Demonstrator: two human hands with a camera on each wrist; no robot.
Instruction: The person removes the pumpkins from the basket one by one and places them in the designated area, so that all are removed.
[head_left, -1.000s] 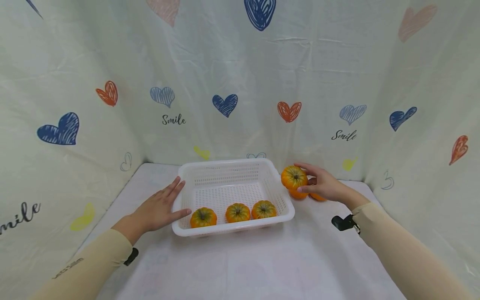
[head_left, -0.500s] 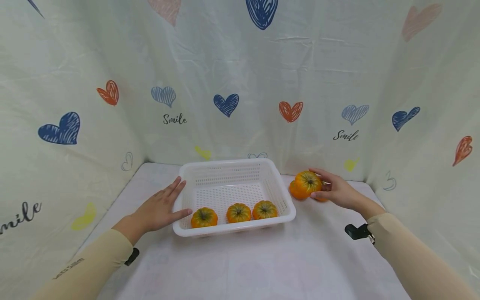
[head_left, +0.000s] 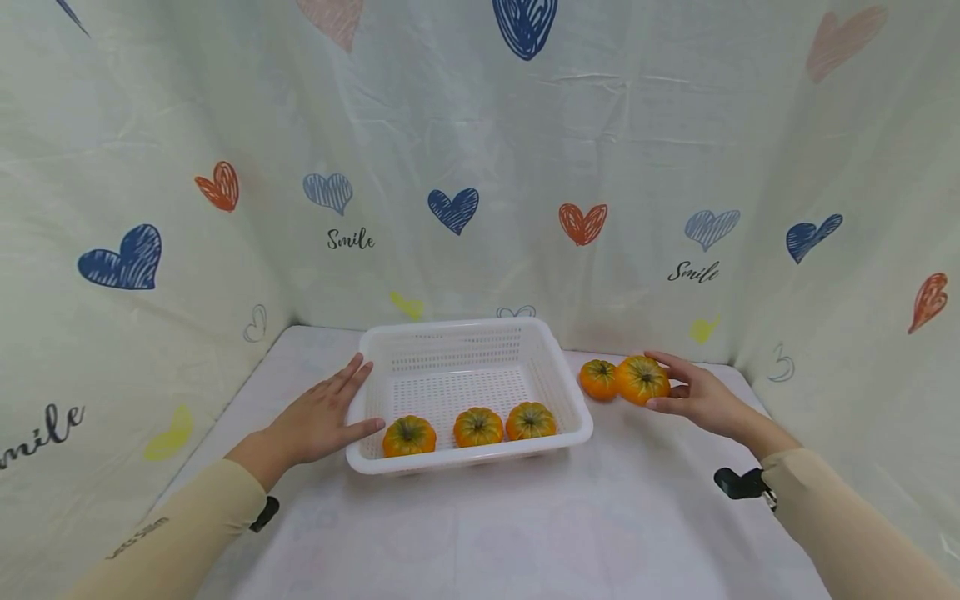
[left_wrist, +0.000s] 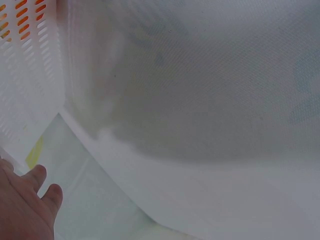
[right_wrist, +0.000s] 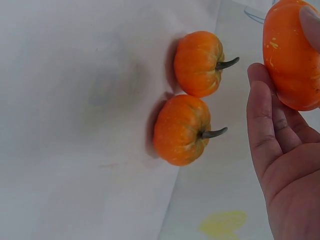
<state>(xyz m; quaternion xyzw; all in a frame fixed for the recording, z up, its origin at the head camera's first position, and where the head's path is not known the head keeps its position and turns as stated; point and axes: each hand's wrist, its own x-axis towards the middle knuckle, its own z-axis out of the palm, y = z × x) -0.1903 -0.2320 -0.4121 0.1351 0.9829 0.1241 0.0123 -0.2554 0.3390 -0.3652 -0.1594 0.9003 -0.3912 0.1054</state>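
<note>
My right hand (head_left: 701,399) pinches a small orange pumpkin (head_left: 642,380) between thumb and fingers, right of the basket. In the right wrist view this pumpkin (right_wrist: 291,55) is held clear of two others on the table, one pumpkin (right_wrist: 198,63) beside another (right_wrist: 181,130). The head view shows just one of those, a pumpkin (head_left: 598,380) left of the held one. My left hand (head_left: 311,421), fingers straight and spread, rests on the left rim of the white basket (head_left: 468,454). Along the basket's near side sit three pumpkins (head_left: 408,436), (head_left: 477,427), (head_left: 531,421).
A white cloth covers the table (head_left: 450,533). Behind it and on both sides hangs a pale curtain (head_left: 510,142) printed with hearts and words, close behind the basket's far rim.
My right hand has moved right, away from the basket, carrying its pumpkin over to the right of the visible loose one. The left hand has stayed at the rim.
</note>
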